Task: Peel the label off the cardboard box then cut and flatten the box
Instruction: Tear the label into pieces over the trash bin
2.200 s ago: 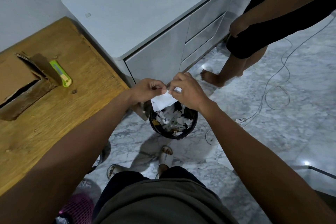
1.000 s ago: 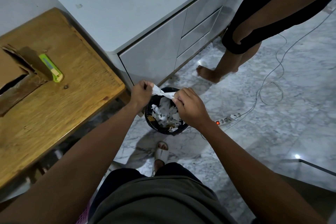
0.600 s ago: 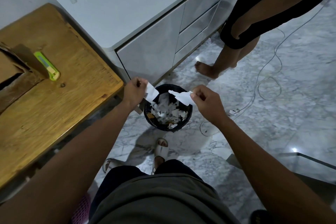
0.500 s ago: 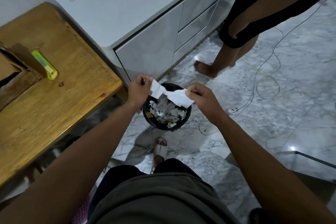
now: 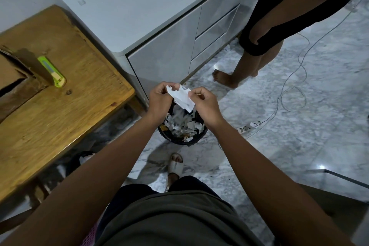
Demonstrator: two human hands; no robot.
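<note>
You held the white label (image 5: 180,98) over the black bin (image 5: 182,140), at about 12 o'clock from your body. Your left hand (image 5: 159,100) pinched its top edge, and your right hand (image 5: 205,104) pinched its right side. Both hands were closed on the paper, so neither was free.

The bin was full of small white scraps. It looked like the label was off the box and you were tearing it up, so that part seemed nearly done. The cutting and flattening were left. The cardboard box (image 5: 12,78) sat on the wooden bench (image 5: 60,118) at 10 o'clock, with its flaps up, not flat. The green cutter (image 5: 52,71) lay just beside the box, untouched.

The bin stood close to the bench corner and the grey cabinet (image 5: 163,62), so room was tight there. The floor at 2 o'clock was more open, but a cable (image 5: 287,94) and another person's leg (image 5: 245,66) were there. Your own foot was just behind the bin.
</note>
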